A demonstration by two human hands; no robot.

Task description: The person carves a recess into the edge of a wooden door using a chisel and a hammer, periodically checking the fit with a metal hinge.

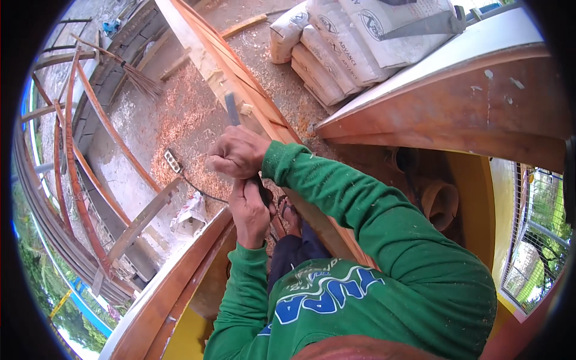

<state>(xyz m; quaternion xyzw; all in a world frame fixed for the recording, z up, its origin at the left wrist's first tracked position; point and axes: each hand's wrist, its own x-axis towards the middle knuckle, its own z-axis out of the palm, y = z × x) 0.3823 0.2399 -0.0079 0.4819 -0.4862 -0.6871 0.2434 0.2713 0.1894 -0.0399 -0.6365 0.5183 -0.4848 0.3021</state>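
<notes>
My right hand (240,150) is a closed fist around a chisel-like tool, whose flat grey blade (232,109) sticks out beyond the knuckles. Just below it, my left hand (249,211) is wrapped around the tool's dark handle (264,191). Both fists sit close together beside a long pale wooden beam (207,51) on edge. The blade lies against the beam's near face, where chips of wood (246,109) cling. My fingers hide the tool's middle part.
Shavings (186,108) cover the floor around a white power strip (172,161) with a black cord. A stick broom (141,81) and curved wooden strips (114,141) are at left. Stacked sacks (336,45) bear a handsaw (423,27). Brown panels (438,99) stand at right.
</notes>
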